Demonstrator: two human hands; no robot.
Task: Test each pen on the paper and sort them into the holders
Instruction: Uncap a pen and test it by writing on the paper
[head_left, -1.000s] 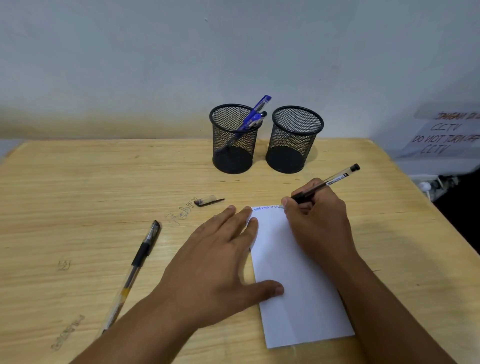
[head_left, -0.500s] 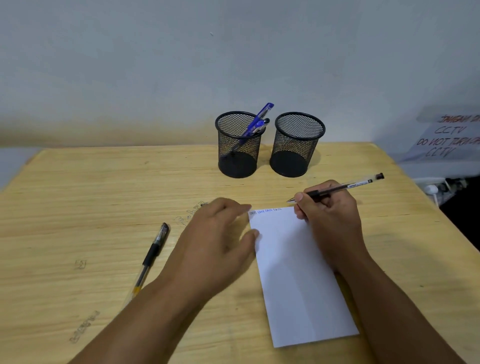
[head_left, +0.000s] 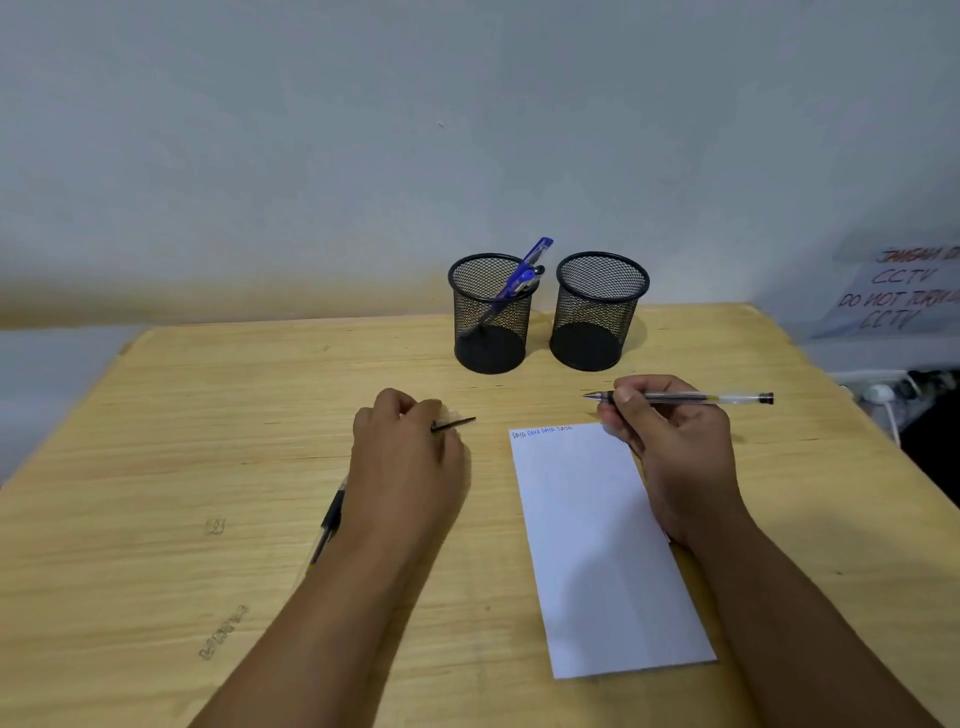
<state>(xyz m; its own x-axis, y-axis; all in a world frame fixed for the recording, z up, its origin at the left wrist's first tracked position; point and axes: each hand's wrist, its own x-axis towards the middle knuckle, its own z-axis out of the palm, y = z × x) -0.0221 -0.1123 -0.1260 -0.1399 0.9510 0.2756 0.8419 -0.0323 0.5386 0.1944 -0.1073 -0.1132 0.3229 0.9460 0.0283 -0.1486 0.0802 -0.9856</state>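
Now right grip (head_left: 670, 441) curled round black pen (head_left: 691, 398), left grip (head_left: 410, 447) pinching pen cap (head_left: 453, 424)

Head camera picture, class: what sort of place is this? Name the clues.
Probably a plain office or study room: a light wooden desk against a bare pale wall, two black wire-mesh pen holders, and a handwritten paper notice mentioning CCTV at the right.

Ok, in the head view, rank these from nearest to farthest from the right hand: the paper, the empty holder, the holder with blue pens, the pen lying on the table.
From the right hand:
1. Paper, directly beside and under it.
2. Empty holder, just beyond it.
3. Holder with blue pens, farther left.
4. Pen lying on the table, far left, partly hidden by the left arm.
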